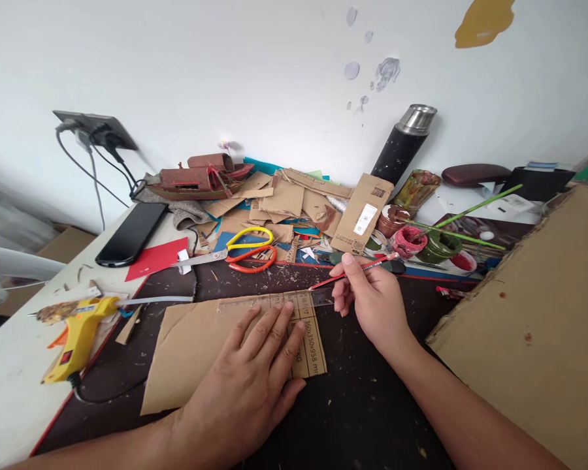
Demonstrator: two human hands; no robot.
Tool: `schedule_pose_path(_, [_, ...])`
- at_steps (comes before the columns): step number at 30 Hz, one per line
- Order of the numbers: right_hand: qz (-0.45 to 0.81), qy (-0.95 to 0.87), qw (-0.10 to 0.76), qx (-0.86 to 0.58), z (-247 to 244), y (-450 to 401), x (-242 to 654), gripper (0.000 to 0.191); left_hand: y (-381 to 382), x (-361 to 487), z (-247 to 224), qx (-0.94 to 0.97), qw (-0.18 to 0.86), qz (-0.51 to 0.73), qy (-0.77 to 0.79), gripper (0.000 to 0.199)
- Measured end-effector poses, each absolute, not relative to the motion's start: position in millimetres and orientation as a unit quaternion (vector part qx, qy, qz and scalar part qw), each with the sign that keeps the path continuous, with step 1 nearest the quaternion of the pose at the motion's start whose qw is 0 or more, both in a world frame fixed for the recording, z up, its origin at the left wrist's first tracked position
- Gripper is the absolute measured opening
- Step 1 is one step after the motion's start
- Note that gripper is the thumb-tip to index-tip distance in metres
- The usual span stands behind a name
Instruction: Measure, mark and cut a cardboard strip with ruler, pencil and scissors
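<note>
A piece of brown cardboard [186,346] with printed text at its right end lies on the dark mat. Along its top edge rests a clear ruler [318,298]. My left hand [255,372] is flat with its fingers spread, pressing on the ruler and the cardboard. In my right hand [372,300] is a red pencil [330,281], pinched between thumb and fingers, its tip at the cardboard's upper edge near the ruler.
Yellow and orange scissors [249,251], a phone [132,234] and a yellow glue gun [81,339] lie around the mat. Cardboard scraps [284,196], a model boat [191,183], paint jars [408,240] and a black flask [404,147] stand behind; a large cardboard piece [534,326] is at right.
</note>
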State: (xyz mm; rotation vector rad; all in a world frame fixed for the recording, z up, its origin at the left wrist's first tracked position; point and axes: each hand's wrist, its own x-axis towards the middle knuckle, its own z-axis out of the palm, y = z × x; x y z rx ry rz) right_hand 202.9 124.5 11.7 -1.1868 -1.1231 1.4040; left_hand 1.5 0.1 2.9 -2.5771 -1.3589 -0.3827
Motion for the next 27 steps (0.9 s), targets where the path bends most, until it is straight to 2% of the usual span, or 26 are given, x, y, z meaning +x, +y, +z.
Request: schedule_pose_path(27, [0.579,-0.461,0.466,-0.485,13.1,125.3,202.9,0.063,-1.7,3.0,-3.0,-0.863,0.069,-0.149,-0.478,0.055])
